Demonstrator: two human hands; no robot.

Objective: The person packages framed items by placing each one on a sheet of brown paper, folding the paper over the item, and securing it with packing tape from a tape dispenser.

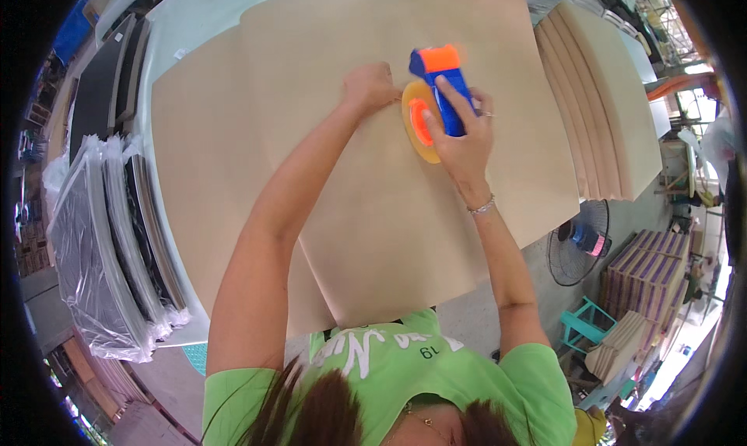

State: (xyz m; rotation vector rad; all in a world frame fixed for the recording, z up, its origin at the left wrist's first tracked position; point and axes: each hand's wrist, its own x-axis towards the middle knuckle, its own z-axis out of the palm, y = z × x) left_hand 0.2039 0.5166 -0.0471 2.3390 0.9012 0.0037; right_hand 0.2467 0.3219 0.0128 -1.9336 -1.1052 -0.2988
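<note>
A blue and orange tape gun (448, 108), loaded with a yellowish tape roll (409, 108), is gripped in my right hand (464, 146) above the cardboard. The fingers of this hand wrap round the blue body, and the orange roller end points away from me. Close to the roll's left edge is my left hand (370, 87), its fingers curled closed. Whatever it may pinch there is too small to make out. Under both hands lies a large brown cardboard sheet (366, 213), with a crease or overlapping edge running lengthwise left of its middle.
The cardboard covers most of a pale table (180, 34). Plastic-wrapped flat panels (97, 244) lean at the left edge, with dark panels (101, 80) behind them. A stack of folded cardboard (595, 96) stands on the right. Below it are a fan (577, 244) and a teal stool (587, 325).
</note>
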